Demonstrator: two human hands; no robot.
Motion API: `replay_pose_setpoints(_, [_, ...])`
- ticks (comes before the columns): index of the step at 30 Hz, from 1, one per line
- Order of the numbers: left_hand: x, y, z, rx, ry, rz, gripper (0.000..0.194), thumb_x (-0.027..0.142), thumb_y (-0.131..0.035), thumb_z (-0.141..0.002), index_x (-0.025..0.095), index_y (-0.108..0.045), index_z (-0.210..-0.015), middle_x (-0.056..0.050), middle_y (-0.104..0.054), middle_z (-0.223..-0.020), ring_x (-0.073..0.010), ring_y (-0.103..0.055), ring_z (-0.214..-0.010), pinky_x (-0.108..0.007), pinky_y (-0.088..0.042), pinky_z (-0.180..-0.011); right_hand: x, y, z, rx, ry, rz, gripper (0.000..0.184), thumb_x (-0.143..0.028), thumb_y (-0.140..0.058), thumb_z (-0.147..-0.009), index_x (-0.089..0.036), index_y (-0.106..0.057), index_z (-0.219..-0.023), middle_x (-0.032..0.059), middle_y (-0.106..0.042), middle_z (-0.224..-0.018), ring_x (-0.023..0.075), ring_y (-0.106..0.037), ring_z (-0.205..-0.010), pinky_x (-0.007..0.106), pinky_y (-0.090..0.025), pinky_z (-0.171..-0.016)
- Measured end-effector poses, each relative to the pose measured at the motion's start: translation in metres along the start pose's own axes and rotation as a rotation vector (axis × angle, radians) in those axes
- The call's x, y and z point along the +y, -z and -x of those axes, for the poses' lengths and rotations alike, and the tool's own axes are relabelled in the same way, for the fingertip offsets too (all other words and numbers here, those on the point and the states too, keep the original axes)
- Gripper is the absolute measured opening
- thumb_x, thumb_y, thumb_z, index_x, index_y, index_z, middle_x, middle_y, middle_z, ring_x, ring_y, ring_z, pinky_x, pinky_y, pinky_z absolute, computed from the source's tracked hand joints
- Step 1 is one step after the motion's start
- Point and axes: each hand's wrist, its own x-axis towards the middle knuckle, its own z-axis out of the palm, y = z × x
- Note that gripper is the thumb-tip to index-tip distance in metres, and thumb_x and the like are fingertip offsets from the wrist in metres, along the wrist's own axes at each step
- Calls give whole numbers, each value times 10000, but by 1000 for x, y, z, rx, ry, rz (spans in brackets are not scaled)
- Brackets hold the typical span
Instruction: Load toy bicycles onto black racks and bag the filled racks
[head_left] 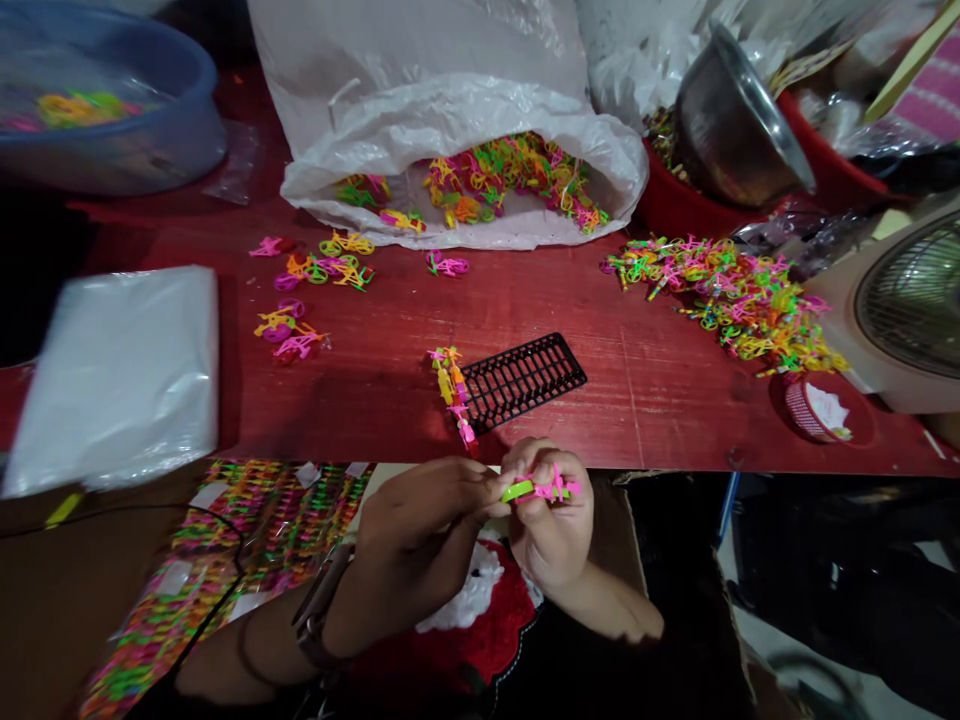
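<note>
Close to the table's front edge, my left hand (427, 525) and my right hand (559, 535) meet around a small pink and green plastic toy (551, 488), which looks like a toy bicycle. The left fingers are closed in a pinch at its green wheel-like end. My right thumb and fingers wrap the pink part, hiding some of it. Just beyond the hands lies a black slotted plastic rack (517, 382). Along its left end stands a row of coloured toys (452, 395).
Loose toys lie in a small group (292, 330) and a larger pile (735, 300). A white sack (450, 110) of toys, blue basin (165, 130), plastic bag stack (127, 370), fan (907, 300), red basket (806, 410) and steel bowl (735, 120) surround the work area. Packed toys (202, 570) lie below left.
</note>
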Motion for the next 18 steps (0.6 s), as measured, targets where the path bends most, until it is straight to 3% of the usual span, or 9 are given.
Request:
replay_pose_setpoints(6, [-6,7,3,-105,-107,-31,340,14,-646,-911,156,-676,-1218,-101,-791,-1043,-172,-754,-999,-287,-633,-925,-4,6,-5,-71,95,18,186,-413,-791,-889,-333,-665,-1000,-2,-629,-890,191,-633,-841,355,-547,-740])
replay_pose_setpoints(12, [-7,13,-2,-154,-214,-56,332,36,-647,-933,128,-641,-1252,-122,-797,-1062,-164,-755,-1063,-266,-636,-958,-6,11,-7,-93,112,60,203,-465,-774,-884,-333,-643,-965,14,-613,-897,199,-632,-813,362,-588,-696])
replay_pose_setpoints(18, [-1,19,-1,-193,-250,-120,420,2,-672,-901,108,-621,-1304,-108,-788,-1131,-161,-743,-1112,-307,-634,-1007,-17,10,-11,-140,254,188,112,-367,-719,-938,-328,-647,-1015,21,-623,-928,194,-648,-813,375,-608,-696])
